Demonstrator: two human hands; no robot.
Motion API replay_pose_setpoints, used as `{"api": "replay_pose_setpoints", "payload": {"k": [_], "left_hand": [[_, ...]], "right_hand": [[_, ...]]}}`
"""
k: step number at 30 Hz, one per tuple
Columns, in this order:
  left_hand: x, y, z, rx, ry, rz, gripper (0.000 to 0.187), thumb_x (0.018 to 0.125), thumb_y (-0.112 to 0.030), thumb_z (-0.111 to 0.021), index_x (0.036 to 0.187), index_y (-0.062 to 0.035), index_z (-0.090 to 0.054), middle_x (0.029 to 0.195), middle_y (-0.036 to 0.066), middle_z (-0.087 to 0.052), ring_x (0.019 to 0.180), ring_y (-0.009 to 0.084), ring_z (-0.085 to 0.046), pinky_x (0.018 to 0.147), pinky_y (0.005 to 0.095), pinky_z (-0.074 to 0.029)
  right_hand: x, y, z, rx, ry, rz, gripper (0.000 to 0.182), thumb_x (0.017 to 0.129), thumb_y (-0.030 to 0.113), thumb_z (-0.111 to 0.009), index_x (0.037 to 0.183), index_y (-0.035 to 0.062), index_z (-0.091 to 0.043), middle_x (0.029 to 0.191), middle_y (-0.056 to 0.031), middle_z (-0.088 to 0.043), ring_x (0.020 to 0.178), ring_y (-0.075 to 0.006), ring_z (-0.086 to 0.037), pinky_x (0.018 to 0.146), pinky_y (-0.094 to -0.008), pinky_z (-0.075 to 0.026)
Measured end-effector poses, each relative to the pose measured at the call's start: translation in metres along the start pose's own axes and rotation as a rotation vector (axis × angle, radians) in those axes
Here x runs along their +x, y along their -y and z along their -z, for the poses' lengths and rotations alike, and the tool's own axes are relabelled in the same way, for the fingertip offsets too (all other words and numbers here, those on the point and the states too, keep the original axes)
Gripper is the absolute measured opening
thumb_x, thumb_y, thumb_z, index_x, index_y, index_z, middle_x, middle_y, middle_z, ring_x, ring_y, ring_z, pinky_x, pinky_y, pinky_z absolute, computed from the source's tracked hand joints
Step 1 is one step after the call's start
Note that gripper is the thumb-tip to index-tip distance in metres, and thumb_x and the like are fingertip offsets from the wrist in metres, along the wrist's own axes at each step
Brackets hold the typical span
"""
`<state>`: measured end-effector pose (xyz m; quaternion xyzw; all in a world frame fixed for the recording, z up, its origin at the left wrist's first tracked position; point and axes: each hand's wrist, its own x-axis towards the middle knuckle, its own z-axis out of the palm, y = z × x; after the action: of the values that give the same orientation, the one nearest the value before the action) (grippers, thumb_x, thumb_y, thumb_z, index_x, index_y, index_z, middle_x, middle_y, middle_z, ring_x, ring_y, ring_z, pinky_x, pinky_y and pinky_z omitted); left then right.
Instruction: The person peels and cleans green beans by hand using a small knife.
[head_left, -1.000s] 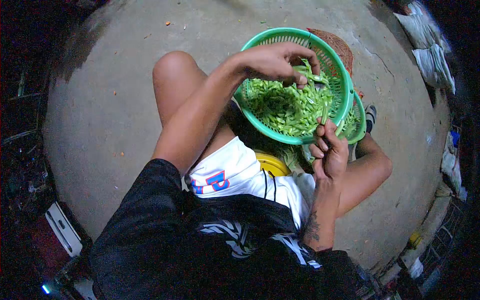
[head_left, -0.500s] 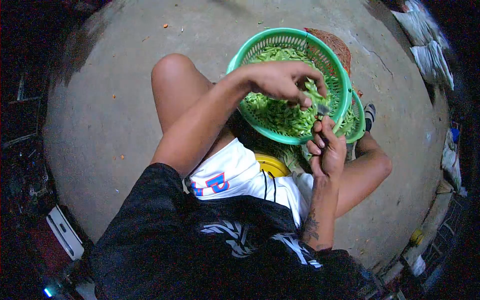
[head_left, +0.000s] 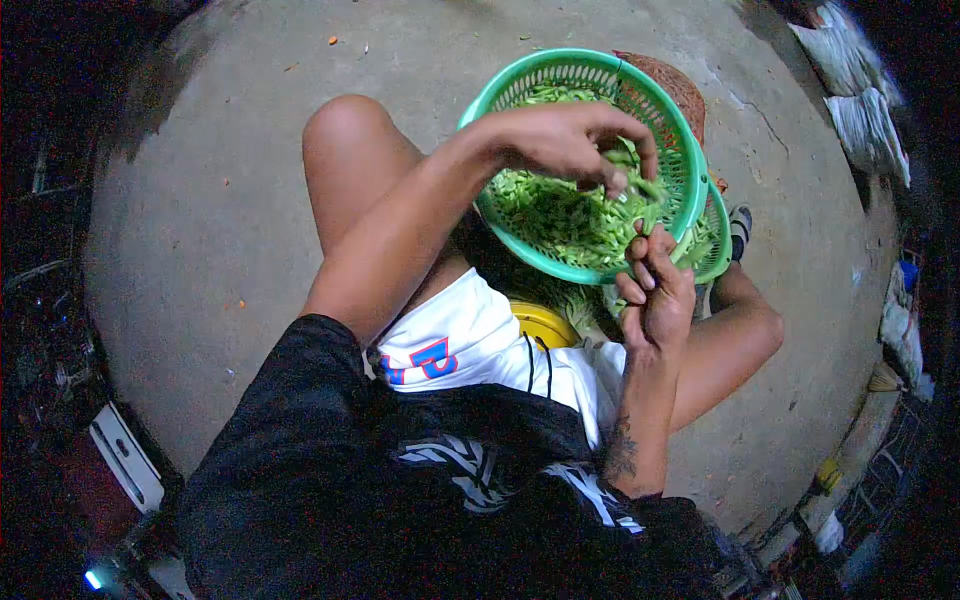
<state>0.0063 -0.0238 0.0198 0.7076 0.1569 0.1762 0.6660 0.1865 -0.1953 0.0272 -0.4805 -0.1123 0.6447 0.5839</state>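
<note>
My left hand [head_left: 570,143] reaches over the larger green plastic basket [head_left: 503,238], its thumb and fingers spread apart. Blurred pieces just below its fingertips overlap the pile of cut green beans [head_left: 560,215] inside the basket. At the basket's near right rim, my right hand [head_left: 660,290] is palm up with thumb and fingers closed. A dark bit of what looks like a small knife [head_left: 640,228] shows at its fingertips, mostly hidden. A second green basket [head_left: 722,262], with more green pieces, sits partly beneath the larger one.
A yellow container [head_left: 545,325] stands between my legs under the basket. Behind the baskets lies a reddish mesh sack [head_left: 672,85]. White sacks [head_left: 868,130] are at the upper right. Small orange bits [head_left: 333,41] dot the concrete floor [head_left: 230,150].
The green pieces near my left fingers have dropped lower, and that hand has spread slightly. The grey blade by my right thumb showed more clearly before. The right hand stays nearly in place.
</note>
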Motion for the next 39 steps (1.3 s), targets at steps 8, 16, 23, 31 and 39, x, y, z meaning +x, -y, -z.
{"api": "replay_pose_setpoints", "payload": {"k": [8, 16, 23, 31, 39], "left_hand": [[-0.008, 0.0, 0.011, -0.02, -0.118, 0.103, 0.035, 0.087, -0.011, -0.073, 0.121, -0.0054, -0.065, 0.079, 0.001, -0.063, 0.065, 0.0086, -0.054, 0.055, 0.0258, -0.041], [-0.002, -0.009, 0.002, 0.002, 0.095, 0.137, 0.037, 0.09, -0.014, -0.072, 0.125, -0.0065, -0.066, 0.108, 0.006, -0.07, 0.098, 0.0153, -0.06, 0.087, 0.0342, -0.05], [0.001, -0.003, 0.001, 0.01, 0.196, 0.072, 0.03, 0.092, -0.013, -0.069, 0.119, -0.0017, -0.067, 0.105, 0.005, -0.07, 0.088, 0.0124, -0.061, 0.074, 0.0287, -0.05], [-0.007, -0.009, 0.002, 0.229, 0.052, 0.06, 0.031, 0.091, -0.013, -0.069, 0.12, -0.0014, -0.066, 0.103, 0.006, -0.069, 0.087, 0.0131, -0.062, 0.075, 0.0297, -0.051], [-0.003, 0.002, 0.008, 0.204, -0.001, 0.043, 0.037, 0.088, -0.016, -0.073, 0.124, -0.0073, -0.065, 0.1, 0.006, -0.064, 0.092, 0.0165, -0.059, 0.08, 0.0356, -0.049]], "right_hand": [[0.005, 0.002, -0.002, 0.143, 0.191, -0.086, 0.048, 0.103, 0.019, -0.055, 0.142, -0.0077, -0.047, 0.105, -0.0093, -0.065, 0.077, -0.0126, -0.055, 0.064, -0.028, -0.049], [-0.002, 0.005, -0.007, -0.311, 0.146, -0.104, 0.038, 0.104, 0.028, -0.06, 0.127, -0.0016, -0.062, 0.077, -0.0035, -0.063, 0.048, -0.0055, -0.044, 0.043, -0.0207, -0.035], [-0.008, 0.007, -0.016, -0.234, 0.208, -0.183, 0.036, 0.103, 0.026, -0.059, 0.124, -0.0033, -0.063, 0.076, -0.0028, -0.061, 0.05, -0.0044, -0.04, 0.042, -0.0199, -0.031], [-0.008, 0.0, 0.0, -0.171, 0.067, -0.085, 0.035, 0.103, 0.025, -0.059, 0.122, -0.0042, -0.062, 0.086, -0.0077, -0.069, 0.048, -0.0034, -0.042, 0.04, -0.0185, -0.031], [-0.017, -0.001, 0.007, -0.148, 0.058, -0.067, 0.03, 0.102, 0.024, -0.062, 0.117, -0.0016, -0.067, 0.083, -0.0092, -0.073, 0.042, -0.0018, -0.036, 0.039, -0.0182, -0.027]]}}
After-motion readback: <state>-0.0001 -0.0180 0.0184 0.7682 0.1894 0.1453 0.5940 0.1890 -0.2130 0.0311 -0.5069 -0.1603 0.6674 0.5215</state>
